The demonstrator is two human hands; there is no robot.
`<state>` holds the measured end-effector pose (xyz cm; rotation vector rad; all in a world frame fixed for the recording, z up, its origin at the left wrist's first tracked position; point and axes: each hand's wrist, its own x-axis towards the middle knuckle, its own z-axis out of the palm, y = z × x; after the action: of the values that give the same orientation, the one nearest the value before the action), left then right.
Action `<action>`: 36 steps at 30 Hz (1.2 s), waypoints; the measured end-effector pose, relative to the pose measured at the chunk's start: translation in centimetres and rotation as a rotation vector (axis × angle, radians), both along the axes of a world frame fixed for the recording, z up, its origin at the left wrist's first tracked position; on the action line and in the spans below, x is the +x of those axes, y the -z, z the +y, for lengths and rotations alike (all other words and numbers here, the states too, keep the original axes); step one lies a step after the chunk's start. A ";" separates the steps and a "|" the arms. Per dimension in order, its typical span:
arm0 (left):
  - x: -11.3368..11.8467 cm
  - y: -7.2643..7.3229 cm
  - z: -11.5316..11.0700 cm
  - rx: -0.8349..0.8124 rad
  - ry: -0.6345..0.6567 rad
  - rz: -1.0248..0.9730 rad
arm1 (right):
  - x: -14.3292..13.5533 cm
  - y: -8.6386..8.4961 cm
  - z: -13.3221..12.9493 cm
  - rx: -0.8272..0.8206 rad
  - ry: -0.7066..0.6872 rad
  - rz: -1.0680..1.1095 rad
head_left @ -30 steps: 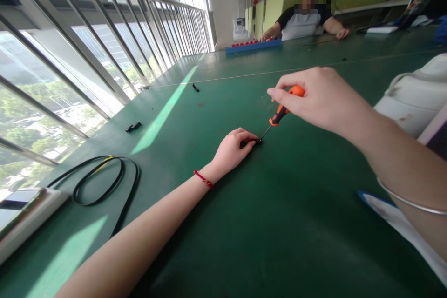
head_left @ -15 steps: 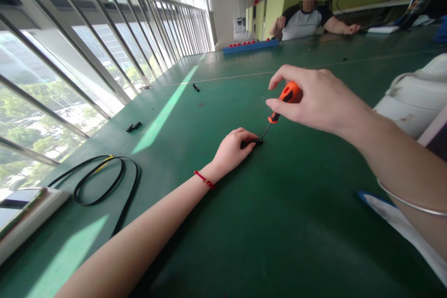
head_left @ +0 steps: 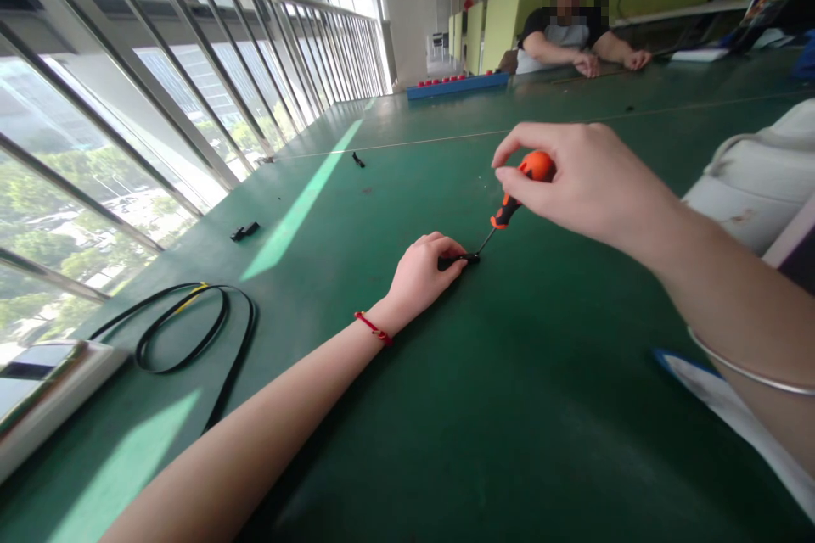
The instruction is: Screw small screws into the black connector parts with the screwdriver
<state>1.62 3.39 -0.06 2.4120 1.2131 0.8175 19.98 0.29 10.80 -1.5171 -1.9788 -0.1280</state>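
Observation:
My left hand [head_left: 425, 278] pinches a small black part [head_left: 469, 258] against the green tabletop [head_left: 395, 424]. The part's right end sticks out past the fingertips; the rest is partly covered by them. An orange and black screwdriver [head_left: 508, 209] leans up and to the right, its thin tip at that exposed end. My right hand [head_left: 573, 174] is closed round the upper handle, thumb and forefinger curled on its left side, the palm over the top.
Small black pieces [head_left: 244, 231] [head_left: 358, 159] lie at the left and farther back. A looped black strap [head_left: 224, 314] is near a white box [head_left: 64, 407]. At right stands a white container [head_left: 751, 178]. A person [head_left: 564, 42] sits beyond a blue strip [head_left: 457, 86].
My right hand has shifted slightly right, and the screwdriver handle has tilted a little with it. My left hand stays put. The person across has lowered one hand to the table.

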 end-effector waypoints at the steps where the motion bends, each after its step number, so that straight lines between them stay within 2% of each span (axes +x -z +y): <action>1: 0.0 0.0 0.0 -0.001 0.003 -0.006 | 0.0 0.0 0.0 -0.001 -0.004 0.001; 17: 0.0 0.0 -0.1 -0.035 0.006 -0.073 | 0.1 0.2 0.1 -0.013 -0.001 0.019; 22: 0.1 0.1 0.0 -0.041 -0.013 -0.084 | 0.1 0.2 0.1 -0.035 -0.045 0.041; 27: 0.0 0.1 0.0 -0.045 -0.006 -0.102 | -0.3 0.2 -0.1 0.026 0.001 0.096; 36: 0.0 0.2 0.0 -0.038 0.003 -0.111 | -1.1 0.8 -0.2 0.045 -0.062 0.135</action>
<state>1.63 3.40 -0.25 2.3052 1.1720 0.9058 18.83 0.08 10.03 -1.3968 -1.9016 -0.0429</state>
